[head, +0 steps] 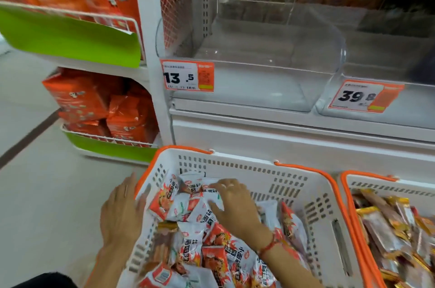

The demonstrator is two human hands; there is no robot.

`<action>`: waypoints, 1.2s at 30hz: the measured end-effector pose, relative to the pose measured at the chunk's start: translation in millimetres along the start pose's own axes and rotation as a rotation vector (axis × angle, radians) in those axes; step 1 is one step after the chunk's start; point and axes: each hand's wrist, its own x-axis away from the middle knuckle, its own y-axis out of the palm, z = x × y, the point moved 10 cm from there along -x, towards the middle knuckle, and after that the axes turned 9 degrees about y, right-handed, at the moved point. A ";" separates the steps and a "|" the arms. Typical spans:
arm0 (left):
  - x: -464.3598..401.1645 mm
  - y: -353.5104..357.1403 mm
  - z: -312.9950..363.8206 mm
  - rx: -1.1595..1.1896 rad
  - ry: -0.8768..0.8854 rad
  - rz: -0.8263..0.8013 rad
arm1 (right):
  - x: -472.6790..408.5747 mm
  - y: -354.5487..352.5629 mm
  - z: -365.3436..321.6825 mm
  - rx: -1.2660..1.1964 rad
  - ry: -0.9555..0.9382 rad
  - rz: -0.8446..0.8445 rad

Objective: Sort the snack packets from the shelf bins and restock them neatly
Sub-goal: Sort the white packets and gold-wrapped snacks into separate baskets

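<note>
Our left hand (122, 208) rests flat-fingered on the white basket (313, 196) left rim; our right hand (235, 205) lies spread on snack packets (188, 247), fingertips partly hidden; packet print too blurred to read.

Below an empty clear shelf bin (254, 64), the right hand (235, 205) rests on white-and-red snack packets (188, 207) in a white basket (315, 207) while the left hand (122, 212) touches its outer wall.

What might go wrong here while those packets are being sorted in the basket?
A brown stick snack lies among the white-and-red packets, so a stray could land in the clear bin marked 13.5. The right hand rests on a loose heap that could slide. The left hand presses the basket's wall, which might shift.
</note>
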 end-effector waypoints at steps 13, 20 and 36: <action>16.3 7.3 7.0 0.059 -0.039 -0.060 | 46.4 139.7 -2.2 0.365 -0.151 -0.459; 13.9 9.2 7.3 0.000 -0.017 -0.034 | 48.8 45.1 127.4 0.521 0.192 -0.240; 19.7 162.8 185.6 -0.021 0.557 -0.485 | 62.7 17.2 123.9 0.596 0.076 -0.146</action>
